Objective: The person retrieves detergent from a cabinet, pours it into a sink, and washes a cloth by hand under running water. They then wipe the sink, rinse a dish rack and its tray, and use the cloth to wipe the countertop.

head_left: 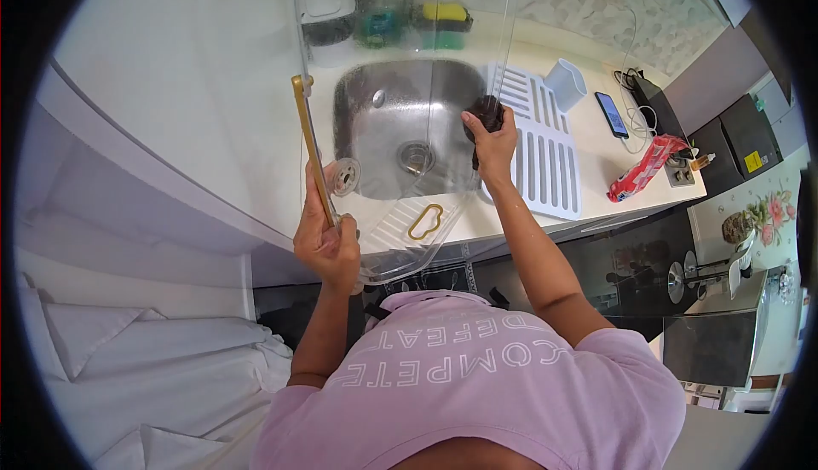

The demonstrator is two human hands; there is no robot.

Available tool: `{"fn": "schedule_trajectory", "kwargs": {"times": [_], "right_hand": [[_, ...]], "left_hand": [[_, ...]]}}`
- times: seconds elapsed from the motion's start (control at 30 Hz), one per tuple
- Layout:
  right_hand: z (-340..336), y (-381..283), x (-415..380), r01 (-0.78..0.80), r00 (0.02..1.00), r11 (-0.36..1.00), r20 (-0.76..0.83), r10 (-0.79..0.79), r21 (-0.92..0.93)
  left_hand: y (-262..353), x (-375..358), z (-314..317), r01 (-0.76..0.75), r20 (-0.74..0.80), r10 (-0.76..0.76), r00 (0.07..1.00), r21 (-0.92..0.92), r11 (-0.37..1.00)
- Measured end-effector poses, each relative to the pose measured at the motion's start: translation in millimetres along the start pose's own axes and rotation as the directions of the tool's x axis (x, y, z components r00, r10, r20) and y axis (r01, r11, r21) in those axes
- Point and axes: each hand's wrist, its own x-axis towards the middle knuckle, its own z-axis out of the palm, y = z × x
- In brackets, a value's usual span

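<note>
A large clear plastic panel or container with a gold-coloured edge strip and a gold loop-shaped handle stands tilted over the steel sink. My left hand grips its lower left side, fingers wrapped by the gold strip, beside a round clear wheel-like part. At the right rim of the sink, my right hand is closed on a dark brush-like object. The sink drain shows through the clear plastic.
Right of the sink lies a slotted light-blue drying rack with a cup-shaped holder. Further right are a phone, cables and a red packet. Behind the sink stand a white-lidded container and a yellow sponge.
</note>
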Motion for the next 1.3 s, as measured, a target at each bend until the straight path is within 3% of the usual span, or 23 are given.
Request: {"fn": "schedule_trajectory", "kwargs": {"times": [0.2, 0.27, 0.3, 0.37, 0.4, 0.5, 0.6, 0.77, 0.83, 0.97, 1.03, 1.17, 1.23, 1.3], "right_hand": [[-1.0, 5.9, -6.9, -0.051, 0.992, 0.993, 0.123, 0.038, 0.106], [-2.6, 11.6, -7.6, -0.012, 0.987, 0.996, 0.159, 0.027, -0.094], [-3.8, 10.3, -10.1, -0.014, 0.986, 0.995, 0.161, 0.029, -0.096], [-4.7, 3.5, -11.5, -0.285, 0.939, 0.958, 0.209, 0.273, 0.027], [-1.2, -1.2, -6.4, -0.327, 0.934, 0.943, 0.173, 0.314, 0.056], [8.0, -27.0, 10.9, -0.337, 0.932, 0.937, 0.17, 0.319, 0.091], [10.9, -16.7, 15.2, -0.257, 0.948, 0.966, 0.203, 0.245, 0.035], [9.2, -0.7, 0.3, -0.219, 0.958, 0.975, 0.195, 0.209, 0.034], [10.0, 7.5, -3.8, -0.252, 0.959, 0.954, 0.176, 0.224, 0.16], [15.3, 0.6, -9.7, -0.296, 0.953, 0.945, 0.11, 0.282, 0.139], [14.1, 9.9, -12.4, -0.198, 0.978, 0.956, 0.116, 0.176, 0.215], [0.8, 10.2, -1.4, -0.256, 0.957, 0.962, 0.166, 0.237, 0.1], [-9.4, -10.9, 15.3, -0.557, 0.779, 0.805, 0.463, 0.423, 0.202], [-16.9, -26.5, 24.2, -0.572, 0.723, 0.81, 0.545, 0.425, 0.127]], "left_hand": [[-1.8, -4.2, -1.5, 0.054, -0.026, -0.055, 0.998, -0.037, 0.998], [-7.9, -3.7, -2.5, -0.029, -0.046, 0.03, 0.998, 0.013, 0.999], [-6.6, -4.2, -3.5, -0.026, -0.048, 0.027, 0.998, 0.014, 1.0], [-2.3, -2.0, -3.9, 0.077, -0.039, -0.077, 0.996, -0.011, 0.997], [-2.7, -1.3, -4.1, 0.077, -0.046, -0.077, 0.996, -0.008, 0.997], [-3.1, -2.6, -6.5, 0.087, -0.023, -0.088, 0.996, -0.041, 0.995], [-5.2, -3.7, -7.5, 0.026, 0.018, -0.027, 0.999, 0.059, 0.998], [-5.1, -5.5, -2.7, 0.0, -0.049, 0.0, 0.999, -0.003, 1.0], [-4.2, -6.3, -3.9, -0.003, -0.043, 0.002, 0.999, -0.006, 1.0], [-4.8, -8.1, -3.8, -0.022, -0.034, 0.024, 0.999, 0.037, 0.999], [-7.7, -7.0, -3.7, -0.02, -0.044, 0.021, 0.999, 0.025, 0.999], [-8.1, -6.8, -6.0, -0.015, -0.026, 0.016, 1.0, 0.052, 0.999], [-2.7, -2.3, -6.2, 0.027, -0.039, -0.027, 0.999, 0.001, 1.0], [-2.7, 0.1, -7.2, 0.072, -0.047, -0.074, 0.996, -0.055, 0.996]]}}
